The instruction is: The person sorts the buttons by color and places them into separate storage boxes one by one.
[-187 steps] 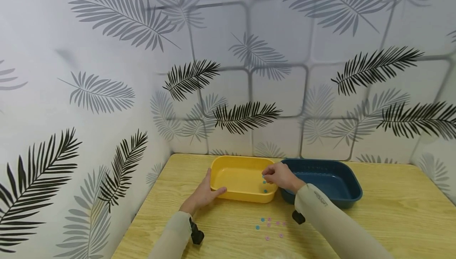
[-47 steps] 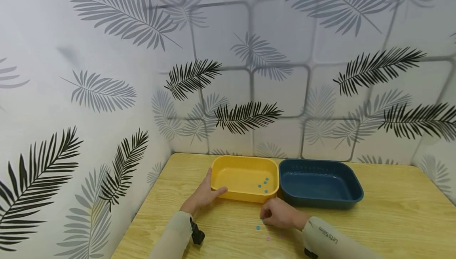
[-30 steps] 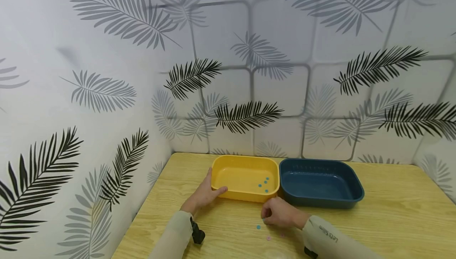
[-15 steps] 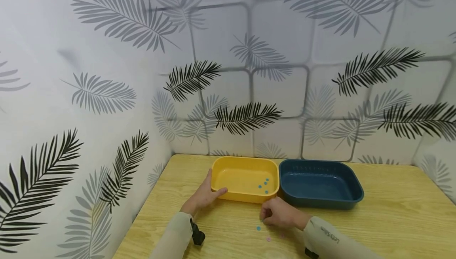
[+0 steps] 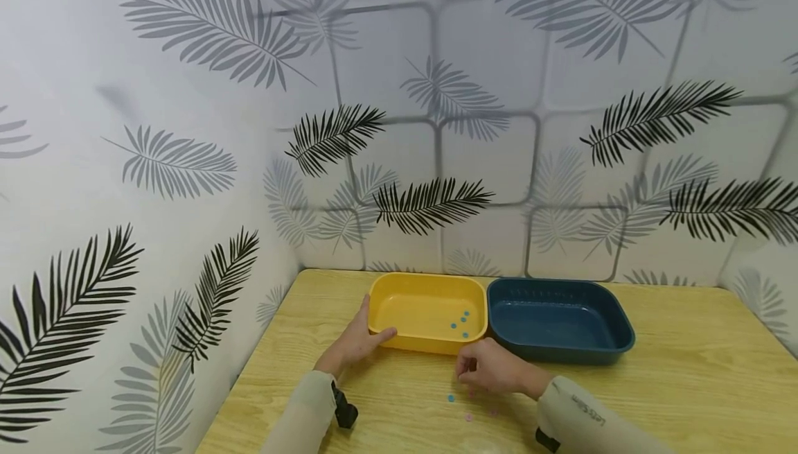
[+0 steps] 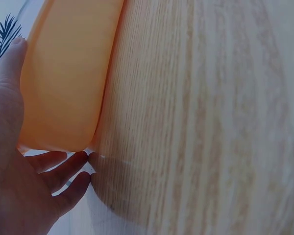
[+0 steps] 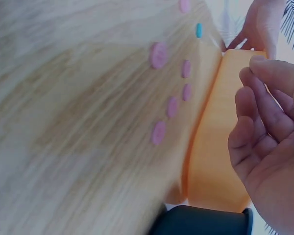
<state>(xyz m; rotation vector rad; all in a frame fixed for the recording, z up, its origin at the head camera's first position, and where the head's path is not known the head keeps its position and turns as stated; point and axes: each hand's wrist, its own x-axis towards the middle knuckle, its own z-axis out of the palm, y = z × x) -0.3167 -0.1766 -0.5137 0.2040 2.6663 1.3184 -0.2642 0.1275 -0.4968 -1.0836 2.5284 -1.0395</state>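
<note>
My left hand point(image 5: 354, 341) holds the left front corner of a yellow tub point(image 5: 430, 345), thumb along the front rim and fingers at the left end. Several small blue buttons point(image 5: 463, 319) lie in the tub's right part. In front of its right corner, my right hand point(image 5: 492, 369) hovers low over the table. Its thumb and index tips meet in a pinch in the right wrist view; the blue button there is hidden by the fingertips. Below lie one blue button point(image 7: 199, 30) and several pink buttons point(image 7: 158, 55) on the table, some hidden behind the right hand in the head view.
A dark blue tub point(image 5: 561, 355) stands against the yellow tub's right side. Both stand near the back of the wood-grain table point(image 5: 704, 371), before a wall point(image 5: 499, 239) with leaf patterns. A second wall point(image 5: 156, 246) borders the left.
Since the earliest frame, more blue buttons lie in the yellow tub; the right hand moved from over it to the table. Just now it lifted slightly, and the blue button under its fingertips left the table.
</note>
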